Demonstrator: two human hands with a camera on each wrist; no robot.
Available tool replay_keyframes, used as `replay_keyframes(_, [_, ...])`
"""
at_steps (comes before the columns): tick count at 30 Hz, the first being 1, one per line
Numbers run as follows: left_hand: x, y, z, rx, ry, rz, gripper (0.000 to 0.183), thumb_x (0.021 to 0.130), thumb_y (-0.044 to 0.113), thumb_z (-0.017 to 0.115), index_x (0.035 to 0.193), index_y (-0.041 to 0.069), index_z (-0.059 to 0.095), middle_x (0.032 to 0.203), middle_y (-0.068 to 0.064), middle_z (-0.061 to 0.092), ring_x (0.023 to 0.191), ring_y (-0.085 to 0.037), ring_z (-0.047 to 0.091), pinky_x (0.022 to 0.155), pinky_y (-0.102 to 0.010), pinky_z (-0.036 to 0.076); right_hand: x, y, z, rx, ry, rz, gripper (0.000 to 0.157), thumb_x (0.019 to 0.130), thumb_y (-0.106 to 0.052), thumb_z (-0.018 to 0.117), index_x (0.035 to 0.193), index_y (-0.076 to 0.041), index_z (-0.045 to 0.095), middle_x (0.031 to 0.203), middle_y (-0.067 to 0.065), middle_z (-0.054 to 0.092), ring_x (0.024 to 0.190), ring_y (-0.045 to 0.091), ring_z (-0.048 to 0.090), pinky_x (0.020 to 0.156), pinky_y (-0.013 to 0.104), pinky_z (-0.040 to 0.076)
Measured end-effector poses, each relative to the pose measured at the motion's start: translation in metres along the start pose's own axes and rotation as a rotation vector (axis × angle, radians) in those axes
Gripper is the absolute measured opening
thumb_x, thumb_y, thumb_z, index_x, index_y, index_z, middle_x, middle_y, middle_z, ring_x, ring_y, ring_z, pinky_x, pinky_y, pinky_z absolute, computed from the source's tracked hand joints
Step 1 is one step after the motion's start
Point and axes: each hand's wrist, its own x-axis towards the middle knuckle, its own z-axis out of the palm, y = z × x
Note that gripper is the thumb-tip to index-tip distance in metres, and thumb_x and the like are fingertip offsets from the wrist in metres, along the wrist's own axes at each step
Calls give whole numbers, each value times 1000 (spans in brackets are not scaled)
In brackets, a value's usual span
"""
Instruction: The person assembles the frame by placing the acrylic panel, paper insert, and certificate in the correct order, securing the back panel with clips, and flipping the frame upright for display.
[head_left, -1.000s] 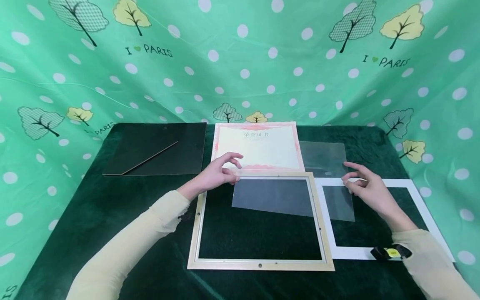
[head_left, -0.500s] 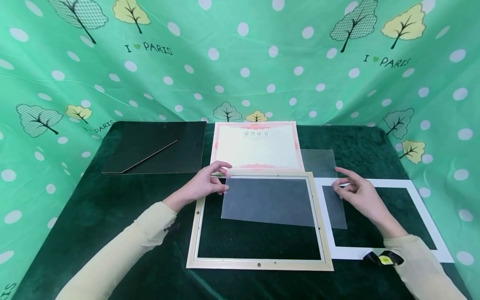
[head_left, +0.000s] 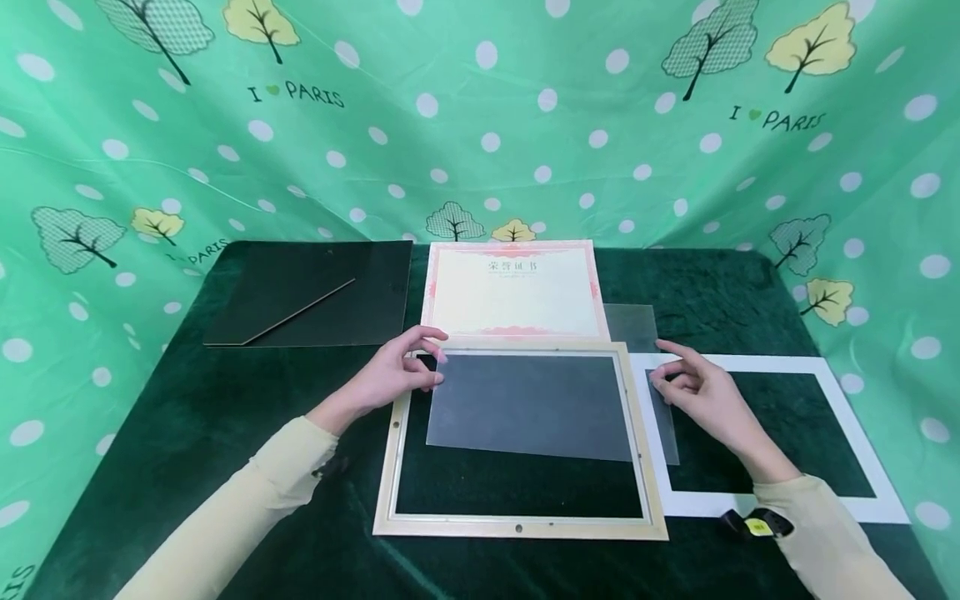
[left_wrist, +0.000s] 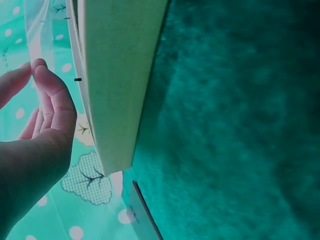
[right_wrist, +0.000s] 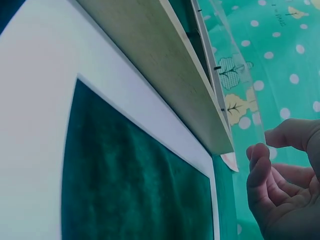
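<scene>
A clear plastic sheet (head_left: 525, 408) is held level above a pale wooden picture frame (head_left: 519, 528). My left hand (head_left: 390, 372) pinches its left edge between thumb and fingertips, near the frame's upper left corner. The sheet's right edge is pinched by my right hand (head_left: 697, 393), over the white mat (head_left: 765, 364). In the left wrist view, thumb and fingertips of the left hand (left_wrist: 47, 102) meet at the sheet (left_wrist: 41, 30), beside and above the frame's side (left_wrist: 117, 85). The right wrist view shows the right hand (right_wrist: 285, 175) gripping the edge likewise.
Behind the frame lies a pink-bordered certificate (head_left: 517, 287), partly seen through the sheet. A black backing board (head_left: 322, 292) with a thin diagonal strut (head_left: 300, 312) lies at the back left. Dark green cloth (head_left: 300, 517) covers the table, and a polka-dot curtain (head_left: 480, 108) hangs behind.
Both hands have moved left and toward me with the clear sheet, so it now covers more of the frame's opening and less of the mat. Frame, certificate and board have stayed put.
</scene>
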Motion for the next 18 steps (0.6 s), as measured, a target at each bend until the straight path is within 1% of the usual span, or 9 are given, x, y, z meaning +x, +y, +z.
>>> replay_keyframes(4, [-5, -4, -2, 5, 18, -2, 50, 82, -3, 59, 127, 1, 37, 107, -22, 48, 72, -35, 60, 71, -34, 49, 4, 19, 10, 6, 22, -39, 55, 86, -28, 59, 136, -27, 36, 99, -3, 55, 66, 10, 59, 51, 26, 46])
replay_keyframes(7, [-9, -6, -4, 8, 30, -4, 50, 83, -3, 59, 128, 2, 37, 107, -23, 49, 75, -34, 61, 73, -34, 49, 6, 25, 15, 19, 15, -43, 57, 84, -32, 60, 135, -32, 34, 101, -5, 52, 64, 10, 59, 49, 26, 44])
replay_keyframes(9, [-11, -11, -6, 12, 42, -7, 51, 83, -2, 59, 128, 4, 37, 107, -22, 49, 77, -31, 62, 74, -35, 49, 7, 22, 16, 29, 2, -34, 57, 84, -34, 61, 135, -31, 35, 101, -5, 52, 63, 10, 59, 48, 26, 44])
replay_keyframes(11, [-12, -19, -7, 14, 52, -13, 52, 83, 0, 60, 129, 7, 37, 108, -21, 50, 79, -29, 63, 75, -35, 49, 6, 14, 16, 22, -18, -31, 57, 84, -33, 60, 136, -25, 36, 101, -5, 51, 63, 10, 58, 48, 27, 43])
replay_keyframes(12, [-12, -23, -8, 16, 57, -15, 52, 83, 1, 61, 129, 9, 37, 108, -20, 50, 80, -28, 63, 75, -35, 49, 6, 11, 17, 18, -21, -36, 57, 85, -31, 60, 136, -24, 36, 100, -4, 51, 63, 9, 58, 47, 27, 43])
replay_keyframes(14, [-13, -32, -10, 15, 66, -13, 54, 83, 4, 62, 129, 12, 37, 107, -18, 51, 80, -26, 63, 74, -34, 49, 4, -1, 16, 14, -34, -49, 56, 85, -26, 60, 135, -16, 37, 100, 0, 52, 63, 9, 57, 45, 29, 43])
replay_keyframes(15, [-14, -36, -10, 18, 70, -12, 54, 83, 6, 63, 129, 14, 36, 107, -17, 51, 79, -25, 63, 74, -34, 49, 2, -5, 16, 4, -38, -55, 55, 85, -24, 60, 135, -13, 38, 100, 1, 52, 62, 8, 57, 45, 29, 42])
replay_keyframes(18, [-18, -39, -11, 32, 76, 2, 56, 82, 9, 64, 130, 15, 35, 105, -14, 52, 78, -24, 64, 74, -34, 49, -1, -16, 17, -25, -36, -85, 55, 84, -13, 62, 133, -8, 39, 99, 4, 53, 61, 8, 56, 45, 32, 43])
